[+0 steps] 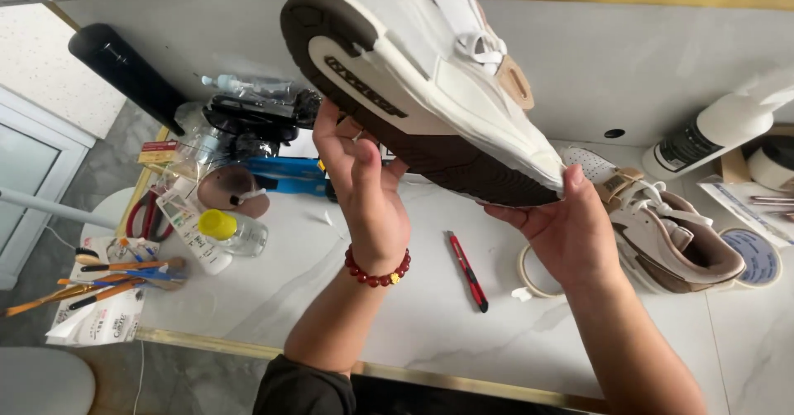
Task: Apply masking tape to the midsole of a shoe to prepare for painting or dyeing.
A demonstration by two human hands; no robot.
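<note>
I hold a white and brown shoe [430,76] up above the table [397,299], tilted with its dark sole turned toward me. My left hand [364,188] grips the heel end, fingers curled against the sole; a red bead bracelet [376,273] circles that wrist. My right hand [566,229] supports the toe end from below, thumb pressed on the white edge. A matching second shoe [670,233] lies on the table just beside my right hand. A red box cutter [467,270] lies on the marble between my forearms, near a roll of tape [529,274]. Brushes [107,279] rest at the table's left edge.
</note>
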